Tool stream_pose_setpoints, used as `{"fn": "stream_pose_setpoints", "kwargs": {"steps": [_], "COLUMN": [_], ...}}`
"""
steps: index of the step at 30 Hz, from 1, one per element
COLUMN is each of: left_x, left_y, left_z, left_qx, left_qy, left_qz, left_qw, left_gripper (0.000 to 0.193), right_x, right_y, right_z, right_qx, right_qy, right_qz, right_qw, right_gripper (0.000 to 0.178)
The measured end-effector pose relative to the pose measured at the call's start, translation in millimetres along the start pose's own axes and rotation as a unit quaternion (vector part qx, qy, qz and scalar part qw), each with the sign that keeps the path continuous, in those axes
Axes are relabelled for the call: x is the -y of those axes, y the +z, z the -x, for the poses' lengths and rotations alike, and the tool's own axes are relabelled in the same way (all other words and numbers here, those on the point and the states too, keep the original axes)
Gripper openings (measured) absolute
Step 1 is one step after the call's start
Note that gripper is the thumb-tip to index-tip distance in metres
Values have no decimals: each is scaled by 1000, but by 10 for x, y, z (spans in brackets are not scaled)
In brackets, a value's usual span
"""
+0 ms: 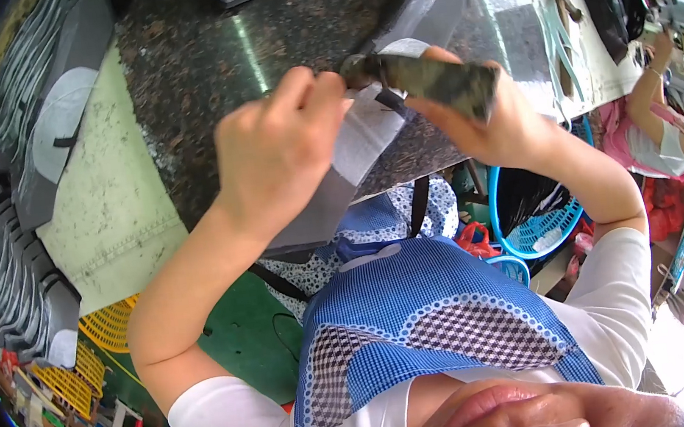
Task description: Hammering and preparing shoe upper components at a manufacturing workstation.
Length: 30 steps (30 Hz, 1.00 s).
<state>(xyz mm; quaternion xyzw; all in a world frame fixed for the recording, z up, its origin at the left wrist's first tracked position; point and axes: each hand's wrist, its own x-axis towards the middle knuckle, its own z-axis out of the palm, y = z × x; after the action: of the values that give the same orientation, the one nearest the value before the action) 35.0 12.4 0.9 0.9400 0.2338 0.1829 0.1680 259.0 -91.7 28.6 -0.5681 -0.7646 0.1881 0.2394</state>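
Note:
My right hand (490, 114) is wrapped round a worn, dark, hammer-like tool (437, 81). Its mottled handle tilts up toward me, and its rounded end lies by my left fingertips. My left hand (279, 149) is closed in a pinch beside that end; whatever it pinches is hidden. Beneath both hands, a dark grey sheet piece (312, 213) lies slantwise over the near edge of the speckled dark stone slab (190, 87). A pale patch (366, 129) with a small black tab (389, 100) shows on the piece, under the tool.
Layered grey pieces (49, 121) with pale patches are stacked at the left. A hammer (562, 3) and pale green strips (557, 42) lie on the right. Below the table's edge stands a blue basket (536, 232); yellow baskets (108, 327) are lower left. Another person (660, 123) sits far right.

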Motion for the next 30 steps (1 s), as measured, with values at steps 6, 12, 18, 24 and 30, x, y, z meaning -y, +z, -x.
{"fn": "stream_pose_setpoints", "kwargs": {"steps": [6, 12, 18, 24, 30], "left_x": [168, 159, 204, 217, 281], "left_y": [-36, 67, -129, -190, -162], "left_z": [67, 182, 132, 305, 393], "left_qx": [-35, -88, -12, 36, 11], "left_qy": [12, 114, 59, -16, 28], "left_qz": [157, 16, 29, 195, 142], "left_qw": [987, 990, 998, 980, 989], "left_gripper": [19, 13, 20, 21, 17], "right_x": [-4, 161, 211, 249, 291], "right_y": [-85, -209, 35, -29, 14], "right_z": [-198, -330, -98, -223, -346], "right_qx": [-40, 71, 62, -3, 46], "right_qy": [211, 189, 19, 138, 138], "right_qz": [-152, -146, -23, -84, -86], "right_qw": [965, 968, 998, 987, 986], "right_gripper": [13, 19, 17, 21, 19]}}
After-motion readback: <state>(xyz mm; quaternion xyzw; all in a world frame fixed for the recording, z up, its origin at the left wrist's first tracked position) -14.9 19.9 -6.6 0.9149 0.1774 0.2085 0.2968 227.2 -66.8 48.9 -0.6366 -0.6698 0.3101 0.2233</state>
